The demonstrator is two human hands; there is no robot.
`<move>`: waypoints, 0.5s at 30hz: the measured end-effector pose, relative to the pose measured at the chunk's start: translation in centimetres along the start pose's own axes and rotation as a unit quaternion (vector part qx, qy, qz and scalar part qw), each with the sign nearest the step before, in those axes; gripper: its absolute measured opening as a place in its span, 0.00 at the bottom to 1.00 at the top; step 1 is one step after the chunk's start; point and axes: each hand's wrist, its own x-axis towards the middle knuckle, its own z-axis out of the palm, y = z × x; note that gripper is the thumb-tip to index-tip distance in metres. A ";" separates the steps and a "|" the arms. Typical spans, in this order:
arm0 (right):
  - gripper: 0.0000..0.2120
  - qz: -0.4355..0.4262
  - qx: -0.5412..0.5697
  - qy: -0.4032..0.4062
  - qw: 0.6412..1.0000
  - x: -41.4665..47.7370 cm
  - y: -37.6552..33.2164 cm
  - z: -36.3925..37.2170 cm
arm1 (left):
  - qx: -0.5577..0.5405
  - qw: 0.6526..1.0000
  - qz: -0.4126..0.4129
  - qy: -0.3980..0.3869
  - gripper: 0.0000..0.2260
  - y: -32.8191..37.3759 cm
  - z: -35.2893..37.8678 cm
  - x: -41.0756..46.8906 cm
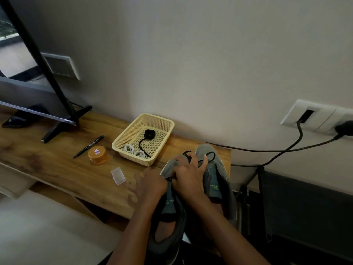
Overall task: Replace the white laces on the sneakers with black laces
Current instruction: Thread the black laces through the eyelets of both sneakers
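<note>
We are threading a black lace point(210, 154) into the left sneaker point(169, 207), which stands with the right sneaker point(217, 169) at the near right end of the table point(57, 165). Our right hand point(189, 175) lies on its front, fingers spread and pressing it down. Our left hand point(150, 185) is just left of it and blurred, so we cannot tell whether it pinches the lace. We judge the step goes best if we hold the shoe steady, keep both lace ends even, feed each tip flat through its eyelet and pull the slack before moving on. We count two sneakers and one lace looped at their toes. The basket point(118, 148) holds two white laces point(133, 151) and one black coil point(149, 134). Left of it are one pen point(88, 146), one jar point(98, 154) and one clear box point(118, 176).
</note>
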 end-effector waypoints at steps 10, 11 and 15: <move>0.06 0.000 0.028 -0.006 1.000 0.2 -0.6 0.9 | -0.053 0.995 -0.029 -0.076 0.15 -1.1 -0.1 2.1; 0.07 0.003 0.024 -0.003 1.000 0.3 -0.5 0.5 | -0.061 0.994 -0.030 -0.085 0.16 -1.5 0.0 2.8; 0.06 0.035 -0.020 0.000 0.999 0.6 0.2 -2.2 | -0.082 0.995 -0.035 -0.046 0.11 -2.1 -0.3 3.8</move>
